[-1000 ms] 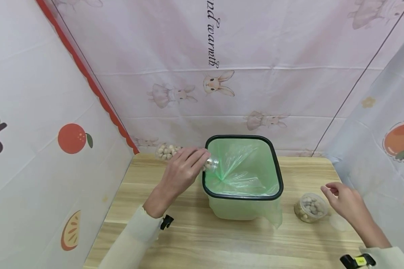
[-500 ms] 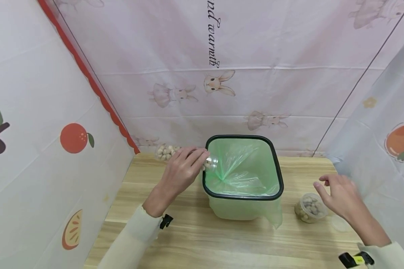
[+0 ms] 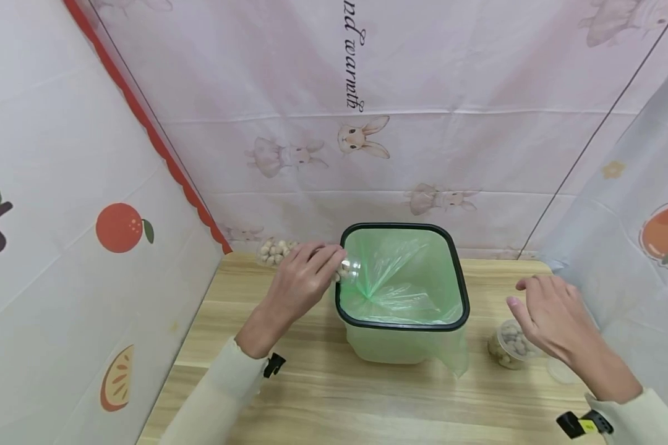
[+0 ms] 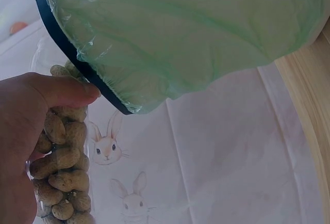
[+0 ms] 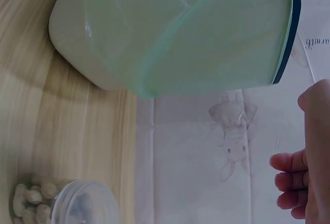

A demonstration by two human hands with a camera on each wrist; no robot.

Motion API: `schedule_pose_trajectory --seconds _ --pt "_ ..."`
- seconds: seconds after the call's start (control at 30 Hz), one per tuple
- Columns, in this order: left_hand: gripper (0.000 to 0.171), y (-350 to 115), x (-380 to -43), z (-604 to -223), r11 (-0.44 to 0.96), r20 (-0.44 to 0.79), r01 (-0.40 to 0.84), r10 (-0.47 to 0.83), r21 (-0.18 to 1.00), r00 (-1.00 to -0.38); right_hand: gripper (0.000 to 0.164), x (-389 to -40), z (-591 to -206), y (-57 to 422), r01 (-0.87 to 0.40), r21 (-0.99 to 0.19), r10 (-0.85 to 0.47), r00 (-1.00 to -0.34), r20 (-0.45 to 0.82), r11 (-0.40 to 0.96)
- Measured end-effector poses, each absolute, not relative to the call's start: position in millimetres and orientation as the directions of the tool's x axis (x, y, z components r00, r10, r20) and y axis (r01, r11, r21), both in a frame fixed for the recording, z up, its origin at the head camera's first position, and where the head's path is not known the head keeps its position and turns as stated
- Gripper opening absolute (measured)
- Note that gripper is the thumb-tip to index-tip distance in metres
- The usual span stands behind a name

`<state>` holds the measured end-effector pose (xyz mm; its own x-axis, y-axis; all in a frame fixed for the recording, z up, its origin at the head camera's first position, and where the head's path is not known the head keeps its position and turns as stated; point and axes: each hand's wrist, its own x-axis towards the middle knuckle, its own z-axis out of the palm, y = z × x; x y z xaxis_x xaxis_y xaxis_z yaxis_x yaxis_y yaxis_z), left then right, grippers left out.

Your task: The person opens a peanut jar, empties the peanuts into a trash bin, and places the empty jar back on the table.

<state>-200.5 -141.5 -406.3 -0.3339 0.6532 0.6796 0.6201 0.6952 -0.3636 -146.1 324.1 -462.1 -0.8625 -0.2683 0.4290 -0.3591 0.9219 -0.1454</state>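
My left hand (image 3: 303, 281) grips a clear plastic jar (image 3: 274, 252) of unshelled peanuts from above, level with the top of the lined bin (image 3: 384, 347). The jar lies on its side, one end at the bin's left rim. In the left wrist view, peanuts (image 4: 66, 180) fill the jar and the thumb presses across it near the black rim (image 4: 105, 89). My right hand (image 3: 559, 324) hovers with loosely bent fingers and holds nothing. It partly covers a second, shorter clear jar (image 3: 503, 352) of peanuts standing upright on the table.
A thin green bag (image 3: 401, 290) lines the bin and hangs over its front right side. A clear round disc (image 3: 562, 371) lies on the wooden table (image 3: 334, 402) beside the short jar. Printed cloth (image 3: 451, 142) walls in the back and both sides.
My right hand has moved left and up, in over the short jar, turning palm down. My left hand and its jar stay in place.
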Motion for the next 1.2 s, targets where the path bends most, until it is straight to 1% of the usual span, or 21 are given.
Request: schedule_pose_trajectory --seconds 0.23,0.33,0.47,0.57,0.8,1.07,1.2 --pt "0.029 -141 -199 -405 0.696 0.675 0.616 0.657 -0.370 -0.336 0.037 -153 -449 311 -0.434 -0.065 -0.356 -0.808 0.470 0.899" --pt "0.029 -141 -199 -404 0.696 0.675 0.615 0.657 -0.371 -0.336 0.034 -157 -446 306 -0.466 -0.034 -0.394 -0.782 0.483 0.884" --pt "0.030 -142 -199 -403 0.693 0.670 0.616 0.662 -0.375 -0.337 0.033 -162 -442 299 -0.515 0.004 -0.441 -0.730 0.522 0.857" --pt "0.031 -142 -199 -403 0.692 0.665 0.616 0.665 -0.376 -0.341 0.034 -166 -437 295 -0.539 0.023 -0.464 -0.702 0.540 0.842" --pt "0.029 -141 -200 -403 0.689 0.658 0.608 0.674 -0.394 -0.336 0.034 -174 -426 285 -0.557 0.067 -0.501 -0.679 0.537 0.828" --pt "0.027 -140 -200 -402 0.677 0.655 0.609 0.685 -0.413 -0.319 0.034 -186 -419 270 -0.609 0.120 -0.569 -0.628 0.531 0.784" --pt "0.027 -140 -200 -400 0.674 0.658 0.614 0.686 -0.411 -0.312 0.032 -190 -419 266 -0.610 0.145 -0.584 -0.620 0.524 0.779"
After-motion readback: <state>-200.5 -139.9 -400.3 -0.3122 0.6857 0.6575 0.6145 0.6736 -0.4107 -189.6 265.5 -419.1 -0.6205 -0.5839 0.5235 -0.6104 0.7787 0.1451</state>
